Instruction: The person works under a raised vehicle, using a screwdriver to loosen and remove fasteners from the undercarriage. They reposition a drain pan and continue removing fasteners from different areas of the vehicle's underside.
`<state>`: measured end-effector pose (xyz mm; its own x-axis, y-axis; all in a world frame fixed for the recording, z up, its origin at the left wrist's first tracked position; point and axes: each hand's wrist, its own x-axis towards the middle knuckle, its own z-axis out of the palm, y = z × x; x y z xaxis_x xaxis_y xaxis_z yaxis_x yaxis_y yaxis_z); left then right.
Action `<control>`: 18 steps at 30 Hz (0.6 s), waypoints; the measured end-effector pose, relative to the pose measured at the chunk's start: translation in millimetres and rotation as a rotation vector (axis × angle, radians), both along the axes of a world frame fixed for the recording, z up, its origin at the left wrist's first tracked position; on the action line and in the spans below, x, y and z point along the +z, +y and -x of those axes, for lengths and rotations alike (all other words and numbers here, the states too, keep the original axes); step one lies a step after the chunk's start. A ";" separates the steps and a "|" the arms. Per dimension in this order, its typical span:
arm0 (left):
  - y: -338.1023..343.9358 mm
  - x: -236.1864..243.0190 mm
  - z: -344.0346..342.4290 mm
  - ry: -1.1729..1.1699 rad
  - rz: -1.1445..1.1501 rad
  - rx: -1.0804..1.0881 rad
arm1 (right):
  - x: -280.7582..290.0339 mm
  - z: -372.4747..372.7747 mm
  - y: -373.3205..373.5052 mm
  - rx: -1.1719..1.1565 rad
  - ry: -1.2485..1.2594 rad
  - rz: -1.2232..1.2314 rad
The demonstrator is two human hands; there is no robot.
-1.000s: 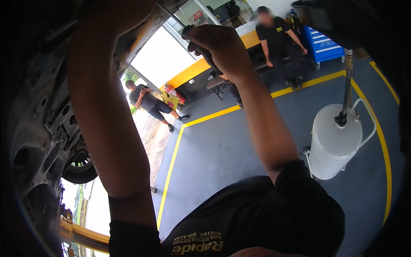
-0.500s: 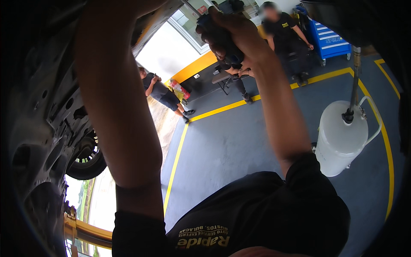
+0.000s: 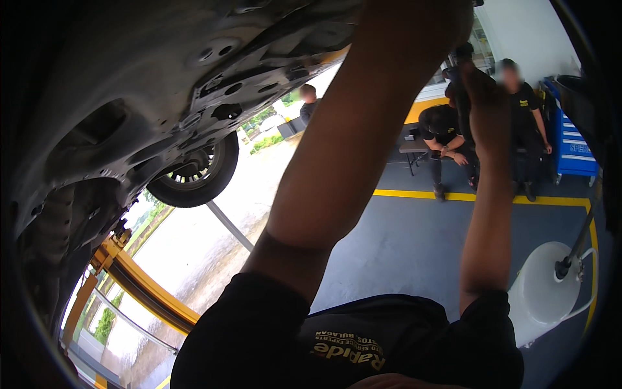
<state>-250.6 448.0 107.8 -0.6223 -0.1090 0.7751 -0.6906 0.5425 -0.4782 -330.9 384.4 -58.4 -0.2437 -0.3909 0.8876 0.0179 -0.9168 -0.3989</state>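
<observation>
Both my arms reach up beneath the raised car. My right hand is closed round a dark long-handled tool, whose kind is hard to make out. The tool stands roughly upright, its upper end just below my left hand. At the upper edge, my left hand is dark and partly cut off, so its fingers and anything in them are hidden. The car's underbody, grey metal with several holes, stretches over the left and top.
A wheel hangs at the left, beyond a yellow lift post. A white drain tank with a metal pipe stands at the right. Seated people and a blue tool cabinet are along the back; another person is farther left.
The view has swung left, showing more underbody and the lift post. My left forearm now crosses farther right in the picture. My right hand keeps its hold on the dark tool.
</observation>
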 end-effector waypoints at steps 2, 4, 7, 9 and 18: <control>0.9 -3.6 -1.2 -0.004 -0.015 0.005 | 1.5 2.0 -8.3 -0.043 0.071 -0.024; -1.4 -3.3 0.2 -0.005 -0.017 0.005 | 7.9 1.9 -6.6 -0.050 0.087 -0.071; -3.5 -6.4 2.3 0.004 -0.031 -0.003 | 4.8 0.6 -13.9 -0.505 0.115 0.268; -3.1 -8.7 5.8 0.010 -0.038 -0.019 | 2.1 4.2 -16.2 -0.555 0.147 0.353; 9.6 -23.7 -5.4 0.043 -0.065 -0.008 | 23.1 -2.7 11.0 0.316 0.120 0.048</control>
